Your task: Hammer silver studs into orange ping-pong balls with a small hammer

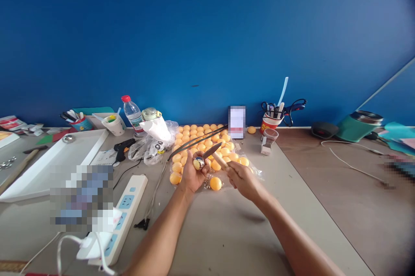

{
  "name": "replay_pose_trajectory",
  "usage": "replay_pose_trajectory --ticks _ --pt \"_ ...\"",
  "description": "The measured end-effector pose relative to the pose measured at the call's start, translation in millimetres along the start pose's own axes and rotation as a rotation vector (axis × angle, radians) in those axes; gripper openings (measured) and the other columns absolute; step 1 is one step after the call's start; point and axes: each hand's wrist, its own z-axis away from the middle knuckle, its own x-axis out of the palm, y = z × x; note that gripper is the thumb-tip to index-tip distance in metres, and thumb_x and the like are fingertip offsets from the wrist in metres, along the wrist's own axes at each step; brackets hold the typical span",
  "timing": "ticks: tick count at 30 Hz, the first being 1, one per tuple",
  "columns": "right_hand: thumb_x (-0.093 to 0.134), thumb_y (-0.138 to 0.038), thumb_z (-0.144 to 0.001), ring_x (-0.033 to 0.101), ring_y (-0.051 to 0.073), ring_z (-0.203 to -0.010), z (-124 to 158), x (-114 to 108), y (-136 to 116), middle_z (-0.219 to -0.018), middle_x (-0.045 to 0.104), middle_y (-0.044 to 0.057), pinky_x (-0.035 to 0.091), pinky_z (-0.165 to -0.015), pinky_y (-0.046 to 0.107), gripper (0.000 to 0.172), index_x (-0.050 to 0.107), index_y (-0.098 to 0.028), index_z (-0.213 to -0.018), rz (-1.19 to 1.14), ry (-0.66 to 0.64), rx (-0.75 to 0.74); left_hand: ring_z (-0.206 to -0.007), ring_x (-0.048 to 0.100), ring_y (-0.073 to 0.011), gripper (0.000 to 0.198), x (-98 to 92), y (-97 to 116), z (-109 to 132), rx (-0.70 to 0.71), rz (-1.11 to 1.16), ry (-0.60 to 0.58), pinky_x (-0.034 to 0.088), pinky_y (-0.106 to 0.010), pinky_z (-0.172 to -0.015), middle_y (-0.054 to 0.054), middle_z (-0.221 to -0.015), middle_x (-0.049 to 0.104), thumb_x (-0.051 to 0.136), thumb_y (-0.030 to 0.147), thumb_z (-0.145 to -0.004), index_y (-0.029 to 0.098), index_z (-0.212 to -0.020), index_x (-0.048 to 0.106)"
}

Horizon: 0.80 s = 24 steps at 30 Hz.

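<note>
Passage, lower centre: bare grey tabletop (212, 237), bounded by both forearms (164, 228). Passage, lower right: afforded by brown tabletop (346, 215). Obstructions: right, formed by white cable (343, 142); lower left, occupied by power strip (131, 191); middle, covered by orange balls (201, 147); upper half, closed off by blue wall (207, 38).

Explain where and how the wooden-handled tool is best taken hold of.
Probably by its pale handle, from the right: it is slim and slants down into the right hand, while the pointed head sits crosswise at the far end.
</note>
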Motion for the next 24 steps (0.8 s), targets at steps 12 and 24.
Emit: replay_pose_trajectory --ticks 12,24 --pt "0.039 -0.031 -0.091 0.044 0.011 -0.049 -0.9 1.4 2.2 -0.054 0.048 -0.004 0.032 -0.05 0.023 0.027 0.038 -0.022 -0.066 -0.016 -0.051 0.045 -0.043 0.044 -0.009 0.043 -2.8 -0.8 -3.1 0.007 -0.004 0.027 0.037 -0.021 -0.047 -0.004 -0.06 0.06 0.05 0.057 -0.088 0.016 -0.079 0.058" --pt "0.038 -0.033 -0.091 0.04 0.009 -0.045 -5.0 4.9 6.6 -0.051 0.043 -0.006 0.03 -0.048 0.022 0.027 0.036 -0.023 -0.066 -0.179 -0.009 0.128 -0.045 0.045 -0.0084 0.042 -0.6 -1.6 -1.7 -0.04 -0.009 0.017 0.039 -0.02 -0.047 -0.004 -0.064 0.061 0.046 0.052 -0.091 0.014 -0.078 0.058"
